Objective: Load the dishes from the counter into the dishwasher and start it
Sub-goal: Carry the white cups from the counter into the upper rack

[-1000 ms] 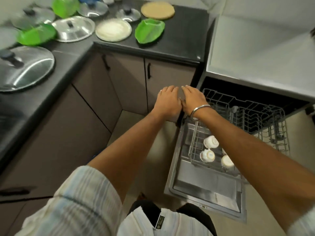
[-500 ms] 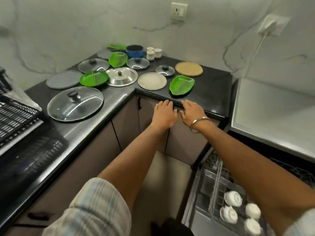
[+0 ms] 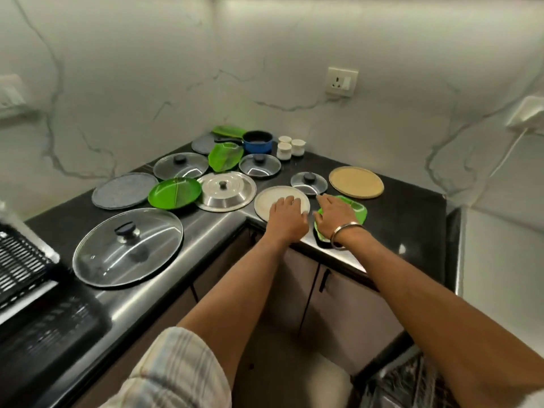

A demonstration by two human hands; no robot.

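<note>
On the black counter's corner, my left hand (image 3: 287,214) lies flat on a white round plate (image 3: 269,201), fingers straight. Beside it, my right hand (image 3: 335,214), with a steel bangle at the wrist, rests with spread fingers on a green leaf-shaped tray (image 3: 359,210) whose near end reaches the counter edge. Whether a thumb hooks under either dish is hidden. A corner of the dishwasher's wire rack (image 3: 412,378) shows at the bottom right.
Around the counter lie a large glass lid (image 3: 126,245), a steel lid (image 3: 226,191), a green round plate (image 3: 175,192), a grey plate (image 3: 125,189), smaller glass lids, a tan plate (image 3: 356,182), a blue pot (image 3: 257,141) and white cups (image 3: 290,145). A black drying rack (image 3: 17,260) stands left.
My view rose from the open dishwasher to the counter. Both hands moved from the dishwasher up past the counter edge onto the white plate and the green tray.
</note>
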